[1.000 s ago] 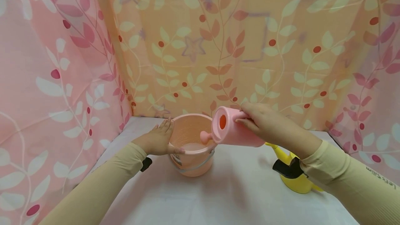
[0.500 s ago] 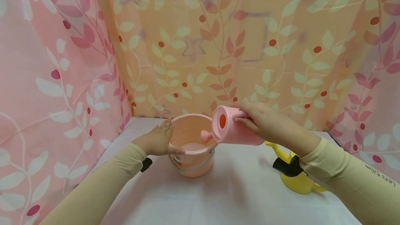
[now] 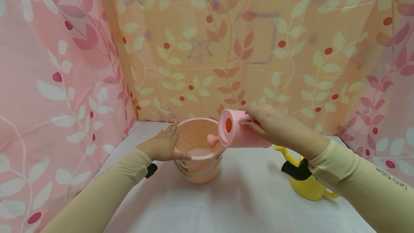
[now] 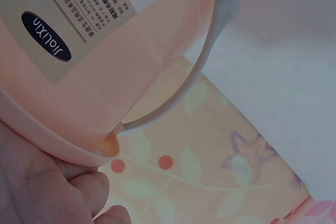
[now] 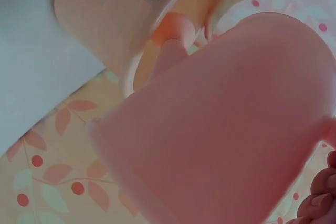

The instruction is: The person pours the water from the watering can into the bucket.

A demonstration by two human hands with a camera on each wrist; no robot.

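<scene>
A pink watering can (image 3: pixel 247 136) is tipped over the right side of a peach-coloured bucket (image 3: pixel 202 172), its spout and rose pointing down inside the rim. My right hand (image 3: pixel 276 125) grips the can's handle; some curled fingers (image 5: pixel 320 198) show at the edge of the right wrist view. On the bucket's left rim rests my left hand (image 3: pixel 161 145), fingers straight and thumb along the front rim. Pale liquid appears to lie at the bucket's bottom. A label (image 4: pixel 68 19) and the grey bail handle (image 4: pixel 199 61) show on the bucket in the left wrist view.
A yellow watering can (image 3: pixel 307 188) stands on the white tabletop (image 3: pixel 207 211) at the right, partly behind my right wrist and its black strap (image 3: pixel 295 170). Leaf-patterned cloth (image 3: pixel 194 46) hangs at the back and both sides.
My right hand has shifted slightly left and up with the pink watering can, and the can's base has risen a little. The left hand and the bucket have stayed in place.
</scene>
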